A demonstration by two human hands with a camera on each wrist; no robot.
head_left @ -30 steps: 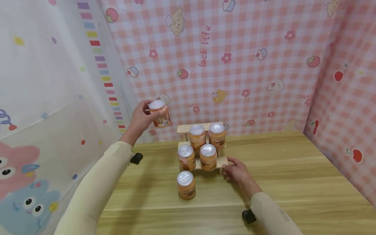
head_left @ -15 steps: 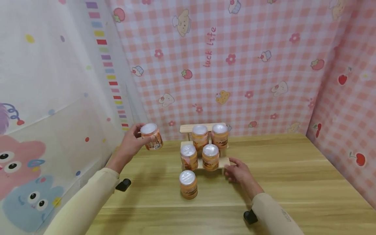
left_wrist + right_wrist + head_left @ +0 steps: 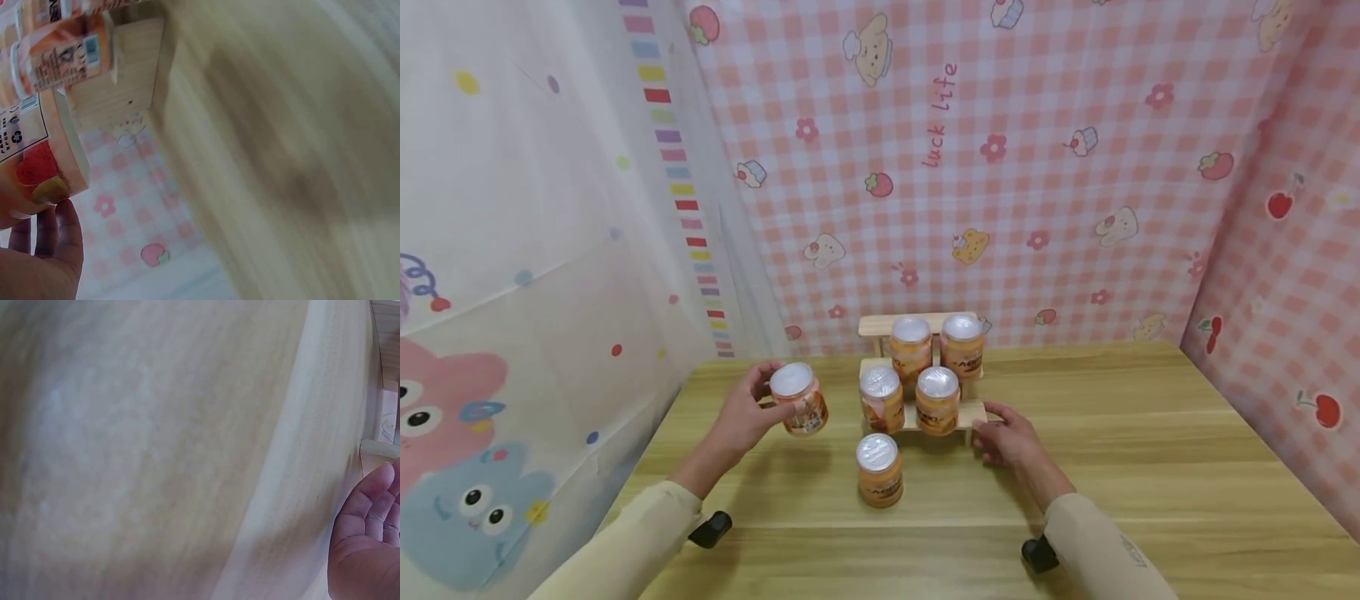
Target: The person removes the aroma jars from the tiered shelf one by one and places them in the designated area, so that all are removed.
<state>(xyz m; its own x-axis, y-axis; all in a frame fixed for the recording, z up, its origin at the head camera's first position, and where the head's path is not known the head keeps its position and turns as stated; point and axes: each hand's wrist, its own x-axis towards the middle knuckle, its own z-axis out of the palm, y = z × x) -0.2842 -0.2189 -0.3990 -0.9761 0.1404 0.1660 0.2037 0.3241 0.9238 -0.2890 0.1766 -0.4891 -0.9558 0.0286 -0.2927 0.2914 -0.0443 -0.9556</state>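
My left hand (image 3: 741,421) grips an orange-labelled can (image 3: 807,414) by its side, thumb in front, left of the tiered wooden rack (image 3: 973,412). That can is upright with its pale lid on top, just above the table; in the left wrist view its label (image 3: 28,150) shows a red picture. My right hand (image 3: 1013,437) holds the right end of the rack's lowest step between thumb and fingers. Two similar cans stand on that step, a left can (image 3: 882,404) and a right can (image 3: 937,407). Behind them are a rear left can (image 3: 912,350) and a rear right can (image 3: 962,348).
One more can (image 3: 880,475) stands on the wooden table (image 3: 1120,467) in front of the rack. A pink checked cloth (image 3: 1045,192) hangs behind the table, and a white patterned sheet (image 3: 565,217) hangs at the left.
My left hand has brought its can down from in front of the back cloth to near the table, left of the rack. The right hand stays at the rack's end.
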